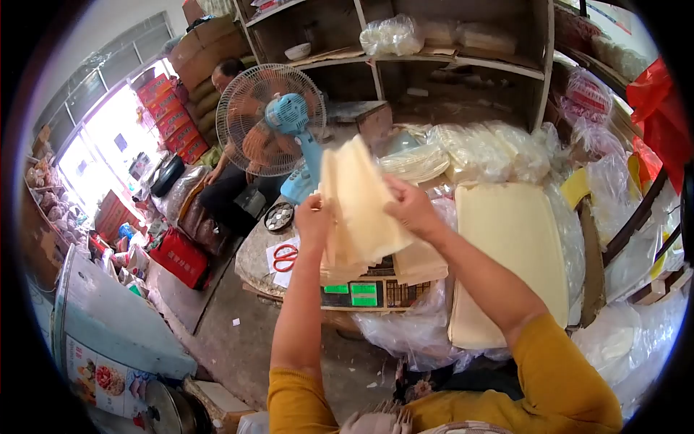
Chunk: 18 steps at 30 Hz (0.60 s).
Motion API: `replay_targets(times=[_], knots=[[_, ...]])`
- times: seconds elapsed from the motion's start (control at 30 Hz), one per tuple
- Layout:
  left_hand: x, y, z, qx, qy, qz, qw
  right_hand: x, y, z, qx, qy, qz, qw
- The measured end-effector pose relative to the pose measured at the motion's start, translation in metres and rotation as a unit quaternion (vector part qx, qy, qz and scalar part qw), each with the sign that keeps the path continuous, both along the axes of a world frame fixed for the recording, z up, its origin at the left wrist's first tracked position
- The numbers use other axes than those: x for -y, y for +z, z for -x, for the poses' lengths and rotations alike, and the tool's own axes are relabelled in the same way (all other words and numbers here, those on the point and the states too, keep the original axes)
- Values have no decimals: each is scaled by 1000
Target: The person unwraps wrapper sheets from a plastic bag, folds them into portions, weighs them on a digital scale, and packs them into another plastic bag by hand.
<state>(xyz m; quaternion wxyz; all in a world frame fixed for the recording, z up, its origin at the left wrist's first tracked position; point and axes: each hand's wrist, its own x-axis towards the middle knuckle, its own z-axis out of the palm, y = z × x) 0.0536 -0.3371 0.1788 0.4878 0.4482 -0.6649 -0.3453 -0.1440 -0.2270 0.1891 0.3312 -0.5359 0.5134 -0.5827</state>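
In front of me, above a digital scale (363, 294) with lit green displays, I hold up thin cream-coloured sheets (360, 206), folded lengthwise and slightly blurred. My left hand (313, 223) is closed on their left edge; my right hand (412, 207) pinches the right edge. More cream sheets (421, 263) lie on the scale beneath, partly hidden by the held ones. To the right, under my right forearm, is a large flat stack of pale sheets (510, 239). Red-handled scissors (285, 258) rest on white paper left of the scale, near a round dish (279, 216) of small, pale, roundish things.
A blue fan (289, 119) stands behind the table's left part, with a seated person (233, 173) beyond it. Plastic-wrapped bundles (484, 150) line the table's back below wooden shelves (463, 64). Clear plastic (416, 329) hangs at the front edge. A red bag (656, 119) hangs at right.
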Motion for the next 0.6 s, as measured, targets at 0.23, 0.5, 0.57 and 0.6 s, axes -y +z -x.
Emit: replay_targets(times=[0.23,0.5,0.57,0.6], knots=[[47,-35,-39,-59,-78,-153,983,-40,2,74,186,-83,-5,979],[17,-15,-23,298,224,235,898,-48,-73,53,-48,-120,-186,974],[-21,16,6,240,163,325,900,-42,-79,55,-42,-125,-179,975],[-27,10,23,221,58,312,922,-39,-82,55,-54,-135,-179,973]])
